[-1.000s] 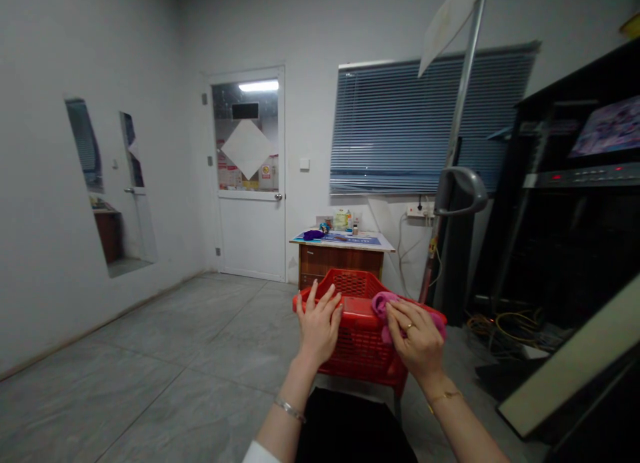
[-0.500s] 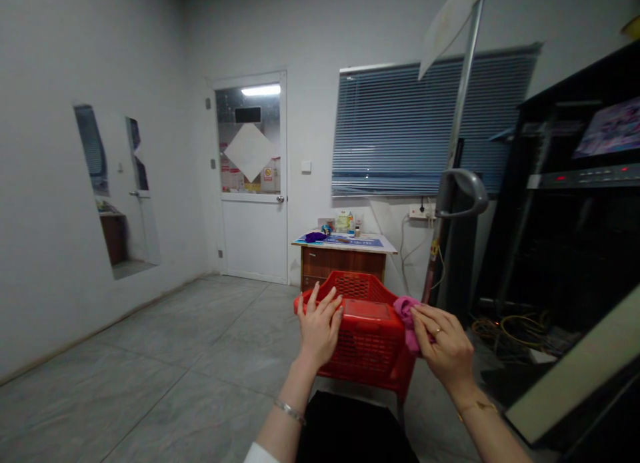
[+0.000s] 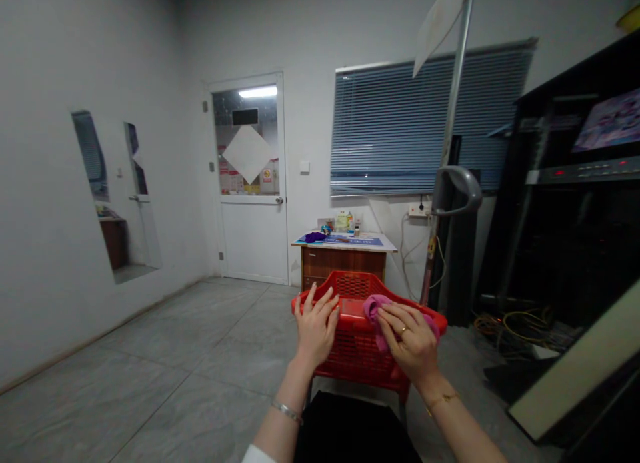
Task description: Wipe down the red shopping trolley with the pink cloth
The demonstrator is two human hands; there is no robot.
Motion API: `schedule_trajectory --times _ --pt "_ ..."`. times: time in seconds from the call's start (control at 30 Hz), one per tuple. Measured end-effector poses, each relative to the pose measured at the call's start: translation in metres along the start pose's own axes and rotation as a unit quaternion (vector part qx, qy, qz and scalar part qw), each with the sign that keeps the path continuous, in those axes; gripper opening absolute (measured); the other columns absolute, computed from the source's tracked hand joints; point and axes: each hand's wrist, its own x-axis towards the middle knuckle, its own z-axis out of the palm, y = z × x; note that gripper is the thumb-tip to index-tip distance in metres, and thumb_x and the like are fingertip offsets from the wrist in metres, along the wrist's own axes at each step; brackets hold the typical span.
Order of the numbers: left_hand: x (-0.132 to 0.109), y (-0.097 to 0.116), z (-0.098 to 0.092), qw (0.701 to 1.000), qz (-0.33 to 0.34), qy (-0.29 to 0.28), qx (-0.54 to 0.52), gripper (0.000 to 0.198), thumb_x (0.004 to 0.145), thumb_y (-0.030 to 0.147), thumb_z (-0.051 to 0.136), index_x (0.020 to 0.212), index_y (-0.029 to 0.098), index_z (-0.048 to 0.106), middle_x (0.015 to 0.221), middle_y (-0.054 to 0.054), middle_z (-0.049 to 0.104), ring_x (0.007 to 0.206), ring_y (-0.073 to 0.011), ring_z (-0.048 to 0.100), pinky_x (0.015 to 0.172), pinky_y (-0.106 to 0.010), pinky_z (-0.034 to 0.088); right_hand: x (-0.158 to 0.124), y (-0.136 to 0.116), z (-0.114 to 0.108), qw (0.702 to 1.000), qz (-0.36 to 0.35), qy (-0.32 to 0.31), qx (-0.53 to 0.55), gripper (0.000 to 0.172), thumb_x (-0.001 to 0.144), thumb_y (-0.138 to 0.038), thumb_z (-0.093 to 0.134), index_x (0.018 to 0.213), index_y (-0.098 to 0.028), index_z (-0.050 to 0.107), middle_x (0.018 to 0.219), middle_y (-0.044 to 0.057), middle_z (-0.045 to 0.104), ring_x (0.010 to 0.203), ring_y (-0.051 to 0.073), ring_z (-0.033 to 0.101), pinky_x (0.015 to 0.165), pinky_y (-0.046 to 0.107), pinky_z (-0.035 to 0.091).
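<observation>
A red plastic shopping cart (image 3: 353,353) with a perforated basket stands right in front of me. My left hand (image 3: 316,326) lies on the left part of its near rim, fingers stretched out and spread. Bunched in the fingers of my right hand (image 3: 413,340) is a pink cloth (image 3: 374,308), pressed against the same rim right of the middle. Part of the cloth sticks out beyond the hand on the right. The palm side of both hands is hidden.
Behind the cart is a wooden desk (image 3: 343,260) with a purple cloth (image 3: 315,237) and small bottles on top. A metal pole with a grey handle (image 3: 456,191) rises to the right, near a dark rack (image 3: 560,230) and loose cables (image 3: 520,324). A white door (image 3: 254,240) is at the back.
My right hand has slid left along the cart's rim with the pink cloth, from the right corner toward the middle. My left hand has stayed in place on the rim.
</observation>
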Motion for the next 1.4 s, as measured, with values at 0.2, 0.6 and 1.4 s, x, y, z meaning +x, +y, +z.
schedule_trajectory --times 0.2,0.6,1.4 --pt "0.001 0.004 0.004 1.0 -0.001 0.008 -0.01 0.027 0.097 0.028 0.05 0.117 0.035 0.065 0.131 0.002 0.063 0.139 -0.0268 0.037 0.113 -0.057 0.017 -0.008 0.039 -0.027 0.997 0.038 0.031 -0.062 0.013 0.084 -0.019 0.065 0.096 -0.021 0.071 0.095 0.002 0.072 0.092 0.017 0.062 0.087 0.034 0.051" --pt "0.002 -0.003 -0.005 1.0 -0.002 -0.011 -0.017 0.028 0.097 0.028 0.048 0.118 0.034 0.065 0.132 0.001 0.063 0.139 -0.0269 0.036 0.113 -0.057 0.017 0.013 -0.017 0.01 0.996 0.051 -0.065 -0.025 0.024 0.089 -0.025 0.057 0.111 -0.024 0.069 0.103 0.004 0.069 0.097 0.018 0.059 0.089 0.033 0.049" --pt "0.001 -0.006 -0.005 1.0 -0.004 -0.004 -0.015 0.028 0.096 0.027 0.049 0.118 0.035 0.065 0.129 0.002 0.065 0.139 -0.0257 0.037 0.114 -0.056 0.016 0.008 0.018 -0.017 0.995 0.037 -0.083 -0.036 0.017 0.091 -0.027 0.056 0.099 -0.023 0.071 0.098 0.002 0.071 0.094 0.016 0.06 0.087 0.032 0.047"
